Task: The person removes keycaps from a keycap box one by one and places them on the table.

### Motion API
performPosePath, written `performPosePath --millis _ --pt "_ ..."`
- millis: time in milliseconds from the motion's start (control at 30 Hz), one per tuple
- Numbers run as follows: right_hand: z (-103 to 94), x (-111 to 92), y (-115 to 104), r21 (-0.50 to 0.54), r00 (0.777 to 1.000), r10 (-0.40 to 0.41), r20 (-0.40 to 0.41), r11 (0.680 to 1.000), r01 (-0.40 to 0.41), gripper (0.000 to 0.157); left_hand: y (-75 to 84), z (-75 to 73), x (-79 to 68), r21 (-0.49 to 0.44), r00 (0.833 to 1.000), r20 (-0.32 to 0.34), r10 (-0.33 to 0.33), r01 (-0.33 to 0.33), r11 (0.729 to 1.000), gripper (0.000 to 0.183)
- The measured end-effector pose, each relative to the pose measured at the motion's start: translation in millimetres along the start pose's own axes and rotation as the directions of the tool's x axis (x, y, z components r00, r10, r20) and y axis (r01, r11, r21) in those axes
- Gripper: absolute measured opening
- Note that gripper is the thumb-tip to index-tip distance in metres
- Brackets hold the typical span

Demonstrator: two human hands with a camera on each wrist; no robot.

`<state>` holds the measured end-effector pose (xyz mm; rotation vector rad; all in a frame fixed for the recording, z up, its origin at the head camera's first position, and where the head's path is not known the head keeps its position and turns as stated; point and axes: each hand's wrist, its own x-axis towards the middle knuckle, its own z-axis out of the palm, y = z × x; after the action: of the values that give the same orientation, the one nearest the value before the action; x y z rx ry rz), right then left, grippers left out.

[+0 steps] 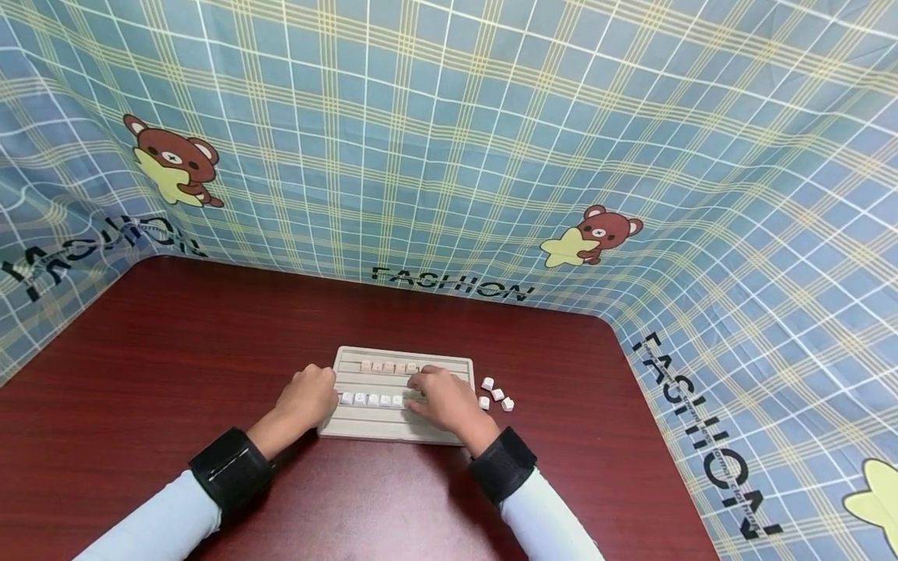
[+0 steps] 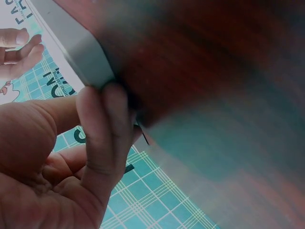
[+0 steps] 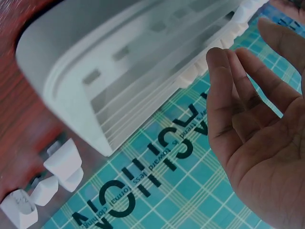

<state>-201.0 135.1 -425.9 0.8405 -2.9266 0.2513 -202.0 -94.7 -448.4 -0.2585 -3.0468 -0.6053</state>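
Across the red table (image 1: 196, 343), our left hand (image 1: 309, 397) grips the left edge of a pale tray (image 1: 375, 428) bearing two rows of keycaps (image 1: 373, 400); our right hand (image 1: 449, 399), thumb and fingers apart, is over its right part, near loose keycaps (image 1: 497, 394).

That's a dark red, wood-grained table (image 1: 175, 351) in front of me, its near part catching the light; a pale, ridged tray (image 1: 365, 428) lies on it, and just off the tray's right-hand end four small white keyboard keys (image 1: 498, 395) sit loose
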Motion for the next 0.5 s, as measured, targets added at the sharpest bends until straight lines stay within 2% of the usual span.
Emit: performPosePath --millis 267,500 --pt "6.2 7.6 -7.9 -0.041 0.999 -0.036 0.023 0.999 0.036 0.024 0.1 -2.2 -0.4 -0.002 1.000 0.006 -0.009 0.010 1.000 0.011" --pt "11.7 11.7 -12.1 -0.075 0.998 -0.024 0.053 0.997 0.028 0.022 0.4 -2.7 -1.5 -0.007 1.000 0.013 -0.008 0.008 1.000 0.012"
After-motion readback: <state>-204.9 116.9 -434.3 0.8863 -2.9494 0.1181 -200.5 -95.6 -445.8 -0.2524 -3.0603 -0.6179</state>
